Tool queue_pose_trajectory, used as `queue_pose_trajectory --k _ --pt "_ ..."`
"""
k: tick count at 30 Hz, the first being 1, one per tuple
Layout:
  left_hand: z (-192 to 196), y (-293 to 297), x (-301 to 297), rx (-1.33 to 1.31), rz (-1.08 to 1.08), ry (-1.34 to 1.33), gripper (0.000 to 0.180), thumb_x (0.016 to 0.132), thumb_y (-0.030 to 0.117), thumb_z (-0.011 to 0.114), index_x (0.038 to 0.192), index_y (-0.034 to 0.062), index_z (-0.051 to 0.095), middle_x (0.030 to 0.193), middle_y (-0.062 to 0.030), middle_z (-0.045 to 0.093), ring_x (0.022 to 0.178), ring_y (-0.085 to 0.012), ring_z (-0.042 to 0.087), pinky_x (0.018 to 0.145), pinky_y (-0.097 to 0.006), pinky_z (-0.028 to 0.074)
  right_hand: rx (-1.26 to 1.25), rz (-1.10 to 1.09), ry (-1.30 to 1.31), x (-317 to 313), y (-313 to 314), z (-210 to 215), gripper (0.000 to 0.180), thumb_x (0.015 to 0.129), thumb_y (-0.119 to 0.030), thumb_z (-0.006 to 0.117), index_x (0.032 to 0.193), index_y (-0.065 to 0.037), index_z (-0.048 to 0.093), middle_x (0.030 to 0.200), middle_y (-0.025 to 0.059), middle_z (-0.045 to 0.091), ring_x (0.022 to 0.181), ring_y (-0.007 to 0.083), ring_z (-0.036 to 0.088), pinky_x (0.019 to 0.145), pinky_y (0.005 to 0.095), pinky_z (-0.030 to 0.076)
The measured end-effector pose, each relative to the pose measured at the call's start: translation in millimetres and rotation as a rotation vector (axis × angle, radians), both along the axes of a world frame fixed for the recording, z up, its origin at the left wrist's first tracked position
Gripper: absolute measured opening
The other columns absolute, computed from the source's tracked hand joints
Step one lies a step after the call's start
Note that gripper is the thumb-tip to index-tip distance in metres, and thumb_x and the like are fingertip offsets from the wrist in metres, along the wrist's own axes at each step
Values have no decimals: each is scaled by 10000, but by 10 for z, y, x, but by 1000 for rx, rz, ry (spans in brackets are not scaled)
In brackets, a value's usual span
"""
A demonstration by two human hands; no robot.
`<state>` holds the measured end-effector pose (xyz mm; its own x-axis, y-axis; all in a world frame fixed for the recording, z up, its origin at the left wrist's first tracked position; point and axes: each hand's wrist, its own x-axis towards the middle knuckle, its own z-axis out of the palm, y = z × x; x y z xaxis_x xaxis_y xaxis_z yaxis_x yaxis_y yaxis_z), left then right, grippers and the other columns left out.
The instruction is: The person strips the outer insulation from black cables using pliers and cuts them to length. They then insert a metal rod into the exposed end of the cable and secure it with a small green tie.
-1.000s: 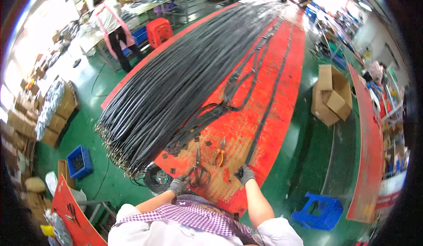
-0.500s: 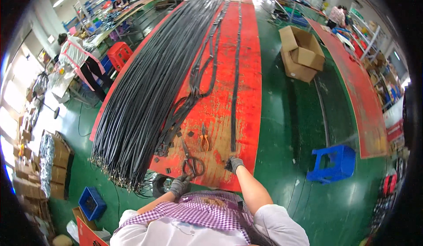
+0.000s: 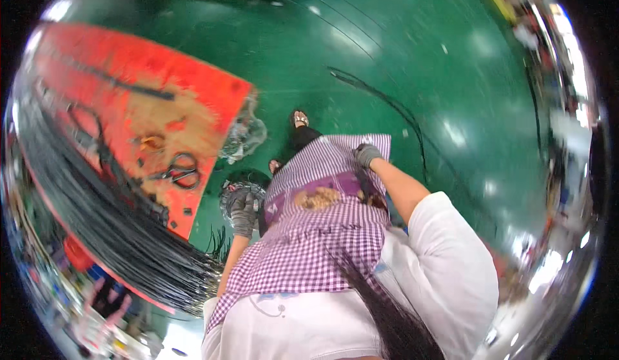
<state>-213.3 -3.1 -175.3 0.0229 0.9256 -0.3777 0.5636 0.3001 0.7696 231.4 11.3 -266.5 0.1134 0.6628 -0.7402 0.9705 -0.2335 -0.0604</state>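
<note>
My left hand (image 3: 242,213), in a grey glove, hangs low beside the table corner, over a round bin (image 3: 258,182) that seems lined with clear plastic. Its fingers are stretched out, with nothing visible in them. My right hand (image 3: 367,155), also gloved, is curled in front of the purple checked apron (image 3: 306,244); whatever it holds, if anything, is hidden. On the red table lie black-handled scissors (image 3: 184,170), orange-handled pliers (image 3: 151,143) and small black pieces (image 3: 187,211). Neither hand touches these tools.
The red table (image 3: 222,95) carries a thick bundle of long black cables (image 3: 122,244) and a single black strip (image 3: 151,92). Crumpled clear plastic (image 3: 245,134) hangs by the table corner. Dark cords (image 3: 400,108) lie on the green floor (image 3: 361,44).
My view has swung to the right and down, and my body has turned from the table. My right hand has left the tabletop; my left hand has come away from the scissors' handles.
</note>
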Motion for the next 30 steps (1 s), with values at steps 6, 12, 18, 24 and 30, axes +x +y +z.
queue_pose_trajectory --k 6,12,18,24,30 --pt "-63 325 469 -252 -5 27 291 791 254 501 944 7 519 821 -106 579 747 -176 533 690 -277 406 -203 -314 112 568 -1301 159 456 744 -417 374 933 -50 569 918 161 561 847 268 549 711 361 433" --pt "102 759 1811 -358 95 37 263 785 238 485 920 15 529 763 -49 548 666 -122 469 596 -269 400 -424 -21 213 1737 -1637 -378 399 781 -351 353 914 -46 573 966 165 539 873 280 532 737 347 429" --pt "-880 602 2445 -428 -152 284 298 786 247 482 969 15 518 882 -97 565 774 -172 516 702 -270 406 -324 -428 325 3161 -1198 -110 394 770 -365 409 937 -39 554 999 192 512 931 307 492 806 360 389" --pt "-6 1059 3684 -519 -118 117 311 809 241 457 1029 23 483 951 -107 552 834 -186 514 737 -280 401 -321 -752 148 3859 -616 -180 409 744 -347 428 980 -25 520 1053 169 487 964 299 475 828 370 375" --pt "-433 1757 4047 -482 48 73 335 820 255 430 1063 25 453 939 -104 552 846 -199 513 725 -273 394 -148 -723 257 3663 281 -335 387 736 -354 448 975 -61 529 967 168 534 902 301 508 781 371 400"
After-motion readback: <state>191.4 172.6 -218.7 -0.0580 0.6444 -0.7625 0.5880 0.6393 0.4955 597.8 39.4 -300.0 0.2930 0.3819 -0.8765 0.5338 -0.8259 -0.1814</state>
